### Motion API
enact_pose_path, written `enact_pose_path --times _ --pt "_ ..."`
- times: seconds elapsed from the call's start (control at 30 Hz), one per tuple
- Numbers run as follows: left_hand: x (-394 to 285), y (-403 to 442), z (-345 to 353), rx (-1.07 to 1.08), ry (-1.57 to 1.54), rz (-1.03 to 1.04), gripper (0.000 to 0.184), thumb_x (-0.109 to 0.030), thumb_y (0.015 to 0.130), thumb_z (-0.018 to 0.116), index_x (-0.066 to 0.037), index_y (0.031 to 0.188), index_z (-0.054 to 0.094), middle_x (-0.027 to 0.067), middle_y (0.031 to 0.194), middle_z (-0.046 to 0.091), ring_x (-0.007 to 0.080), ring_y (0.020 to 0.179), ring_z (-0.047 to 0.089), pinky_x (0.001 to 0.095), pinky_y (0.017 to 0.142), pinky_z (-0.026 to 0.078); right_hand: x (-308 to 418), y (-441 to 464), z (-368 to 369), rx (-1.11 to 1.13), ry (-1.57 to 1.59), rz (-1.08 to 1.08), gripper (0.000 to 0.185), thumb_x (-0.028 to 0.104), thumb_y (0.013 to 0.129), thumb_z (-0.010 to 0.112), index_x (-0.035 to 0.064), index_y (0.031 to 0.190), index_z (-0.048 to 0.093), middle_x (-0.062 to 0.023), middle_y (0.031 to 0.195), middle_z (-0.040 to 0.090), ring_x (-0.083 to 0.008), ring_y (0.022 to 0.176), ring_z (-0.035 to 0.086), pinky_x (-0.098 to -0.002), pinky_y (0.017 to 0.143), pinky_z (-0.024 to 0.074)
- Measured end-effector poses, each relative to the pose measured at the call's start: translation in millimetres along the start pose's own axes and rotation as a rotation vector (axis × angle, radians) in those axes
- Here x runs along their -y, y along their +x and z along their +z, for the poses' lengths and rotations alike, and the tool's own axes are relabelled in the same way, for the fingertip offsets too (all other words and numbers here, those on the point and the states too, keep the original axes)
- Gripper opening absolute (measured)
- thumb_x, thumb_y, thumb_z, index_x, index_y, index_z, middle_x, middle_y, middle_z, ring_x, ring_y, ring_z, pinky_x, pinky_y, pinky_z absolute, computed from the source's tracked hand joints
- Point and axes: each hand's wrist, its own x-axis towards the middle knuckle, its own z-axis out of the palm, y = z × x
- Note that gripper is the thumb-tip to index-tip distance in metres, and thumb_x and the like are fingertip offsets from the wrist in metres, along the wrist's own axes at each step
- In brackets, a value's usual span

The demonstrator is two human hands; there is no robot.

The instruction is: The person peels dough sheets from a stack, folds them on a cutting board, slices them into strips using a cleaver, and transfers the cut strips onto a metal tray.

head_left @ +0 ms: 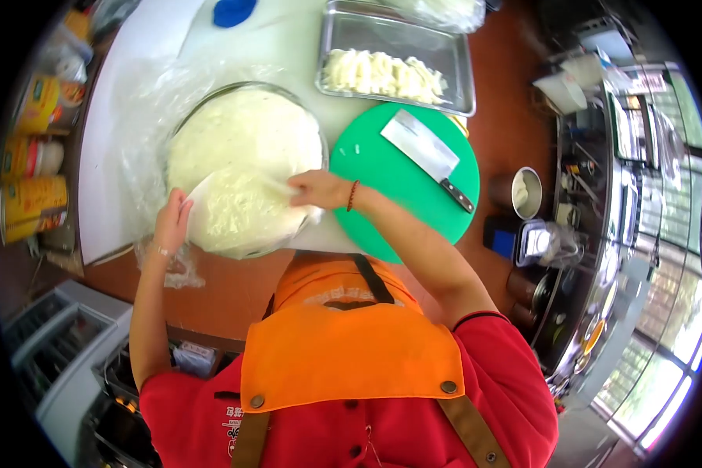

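Note:
A wide round metal pan (325,148) on the work table holds a pale, soft dough (242,132). Over the near half of the dough lies a shiny, wrinkled sheet of clear plastic film (238,214). My left hand (173,220) is closed at the pan's left side, pinching the film's edge between thumb and fingers. Across from it, my right hand (318,189) is closed on the film near the pan's right rim. Its fingertips are partly hidden by the grip.
To the right, a green round cutting board (366,199) carries a cleaver (421,144). Behind it, a metal tray (398,35) holds white dough strips (382,74). Loose plastic (144,132) spreads left of the pan. Large yellow cans (35,207) stand at far left.

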Motion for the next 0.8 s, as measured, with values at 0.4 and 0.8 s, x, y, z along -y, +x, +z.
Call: enact_pose_path --times 0.4,0.8 --pt "-169 -12 -51 -0.116 -0.247 0.219 0.01 -0.003 0.097 0.057 -0.002 0.102 0.049 0.0025 0.077 0.05 0.0106 0.067 0.044 0.0261 0.061 0.04 46 -200 -87 -0.147 0.859 -0.054 0.011 0.011 0.093 0.068 0.0038 0.101 0.064 0.002 0.087 0.06 -0.0057 0.078 0.053 -0.023 0.068 0.0432" --pt "-216 53 118 0.164 -0.03 0.705 0.017 -0.015 0.093 0.064 -0.006 0.098 0.051 0.0129 0.07 0.061 0.0334 0.061 0.061 0.0436 0.055 0.047 -60 -356 -97 -0.536 0.443 0.417 0.014 0.009 0.091 0.069 0.0017 0.102 0.066 0.0005 0.09 0.06 -0.0084 0.084 0.055 -0.0262 0.072 0.0454"
